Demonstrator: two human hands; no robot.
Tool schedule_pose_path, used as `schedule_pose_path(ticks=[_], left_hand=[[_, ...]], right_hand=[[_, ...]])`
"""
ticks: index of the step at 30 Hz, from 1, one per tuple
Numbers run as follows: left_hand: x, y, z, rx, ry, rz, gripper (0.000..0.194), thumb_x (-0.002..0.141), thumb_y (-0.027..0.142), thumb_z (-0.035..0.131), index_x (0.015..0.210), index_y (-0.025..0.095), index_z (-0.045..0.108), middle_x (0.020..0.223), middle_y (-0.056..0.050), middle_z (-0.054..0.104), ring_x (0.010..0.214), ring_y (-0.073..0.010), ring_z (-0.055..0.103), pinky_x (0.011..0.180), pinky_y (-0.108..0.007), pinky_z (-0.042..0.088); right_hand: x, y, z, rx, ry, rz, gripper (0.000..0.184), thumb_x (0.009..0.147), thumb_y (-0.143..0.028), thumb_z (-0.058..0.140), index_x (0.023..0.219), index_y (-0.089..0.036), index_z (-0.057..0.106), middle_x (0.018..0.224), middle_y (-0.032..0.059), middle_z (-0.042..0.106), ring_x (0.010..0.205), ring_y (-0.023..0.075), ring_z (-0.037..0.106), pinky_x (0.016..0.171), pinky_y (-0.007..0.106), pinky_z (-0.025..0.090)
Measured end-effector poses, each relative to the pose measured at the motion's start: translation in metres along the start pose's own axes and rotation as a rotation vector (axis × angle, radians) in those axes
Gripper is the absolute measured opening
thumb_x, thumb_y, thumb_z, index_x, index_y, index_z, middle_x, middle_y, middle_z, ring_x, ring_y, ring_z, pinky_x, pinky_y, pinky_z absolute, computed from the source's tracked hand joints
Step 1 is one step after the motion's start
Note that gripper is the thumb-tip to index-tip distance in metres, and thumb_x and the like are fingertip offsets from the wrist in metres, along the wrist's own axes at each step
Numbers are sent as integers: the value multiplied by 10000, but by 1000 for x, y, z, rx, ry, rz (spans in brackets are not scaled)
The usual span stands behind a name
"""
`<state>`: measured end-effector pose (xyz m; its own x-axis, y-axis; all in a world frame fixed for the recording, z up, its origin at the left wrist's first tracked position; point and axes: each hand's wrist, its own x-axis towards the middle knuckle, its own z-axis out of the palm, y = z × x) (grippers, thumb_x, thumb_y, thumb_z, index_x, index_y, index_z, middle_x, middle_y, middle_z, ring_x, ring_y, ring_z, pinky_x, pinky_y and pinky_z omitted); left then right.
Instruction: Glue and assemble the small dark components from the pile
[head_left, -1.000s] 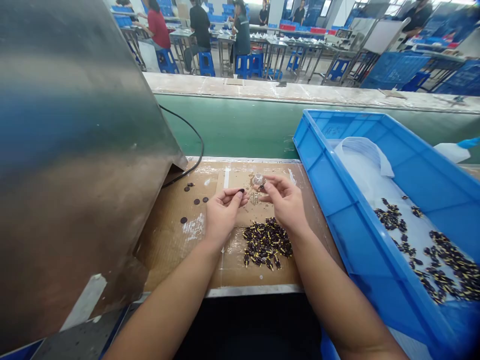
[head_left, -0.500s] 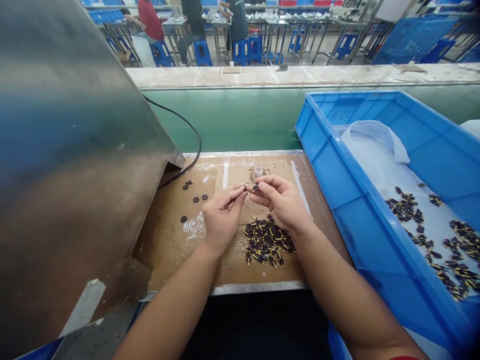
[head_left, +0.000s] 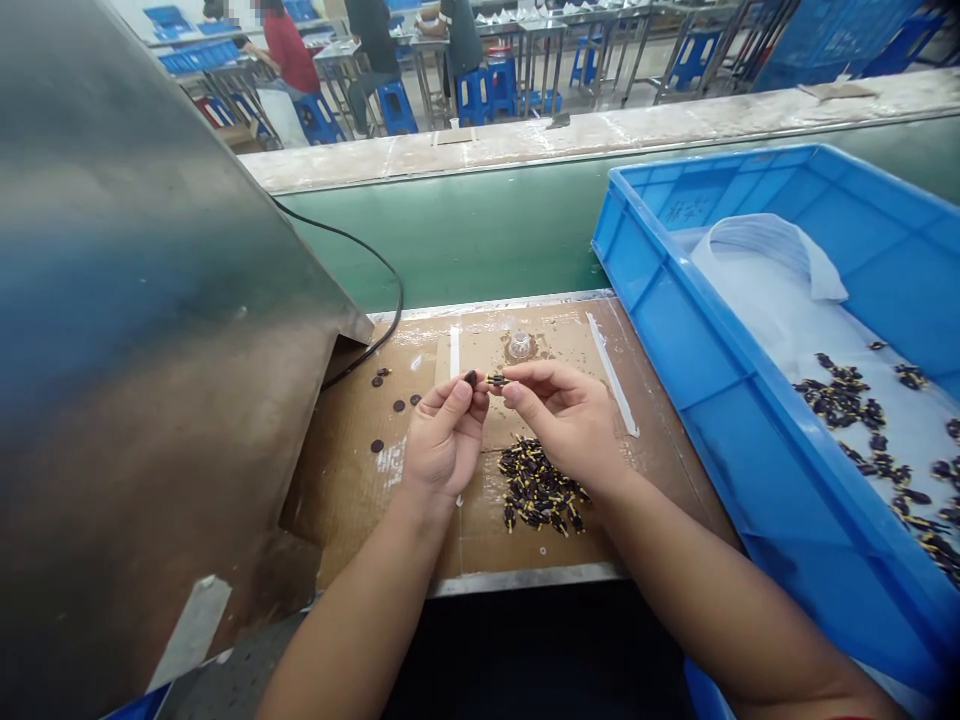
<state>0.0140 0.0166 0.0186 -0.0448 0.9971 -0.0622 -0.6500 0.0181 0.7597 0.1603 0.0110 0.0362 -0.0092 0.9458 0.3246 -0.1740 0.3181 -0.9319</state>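
Note:
Between the thumb and fingers of my left hand (head_left: 444, 437) is a small dark round disc (head_left: 471, 379), tilted on edge. My right hand (head_left: 568, 415) pinches a small black-and-yellow piece (head_left: 496, 380) by its right end, its left end close to my left fingertips. Whether the piece touches the disc I cannot tell. Below my right hand lies a pile of similar black-and-yellow pieces (head_left: 536, 487), partly hidden by that hand. Several loose dark discs (head_left: 377, 446) lie on the cardboard left of my left hand. Behind my hands stands a small clear cup (head_left: 519, 346).
A blue crate (head_left: 660, 290) on the right holds a white sheet (head_left: 757, 290) with more dark-and-yellow pieces. A large metal housing (head_left: 172, 330) stands on the left, with a black cable (head_left: 390, 270) beside it. Beyond the green belt (head_left: 480, 240), people work at tables.
My left hand has turned so its palm side shows, and the dark disc is now visible in it. The right hand's piece now lies level, pointing left. The camera view has tilted slightly.

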Motion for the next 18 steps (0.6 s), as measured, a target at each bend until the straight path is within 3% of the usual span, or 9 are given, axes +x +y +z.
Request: schedule_pose_path(ticks=[5,11,18], left_hand=[[0,1,-1,-4,-25,-2,205,686,310,921,828,269,778,944,16,757,828,-63,685,856,-160,558],[0,0,-1,58,-3,21,205,688,345,913,825,283,774,968,-2,753,851,-110,687,902,-261,577],[-1,2,0,43,-31,26,200,683,331,922,815,280,780,940,12,752,841,-78,677,861,-188,562]], right_hand=[[-3,-1,2,-101,-5,-97,183,880,-225,747,1051,-283,779,1022,5,793,922,166,757,862,347,654],[-2,-2,2,-176,-5,-120,196,874,-214,746,1046,-299,789,1018,-3,796,911,175,757,852,371,660],[-2,-4,2,-177,-19,-111,202,885,-190,733,1050,-293,789,1021,-7,796,908,166,758,857,357,654]])
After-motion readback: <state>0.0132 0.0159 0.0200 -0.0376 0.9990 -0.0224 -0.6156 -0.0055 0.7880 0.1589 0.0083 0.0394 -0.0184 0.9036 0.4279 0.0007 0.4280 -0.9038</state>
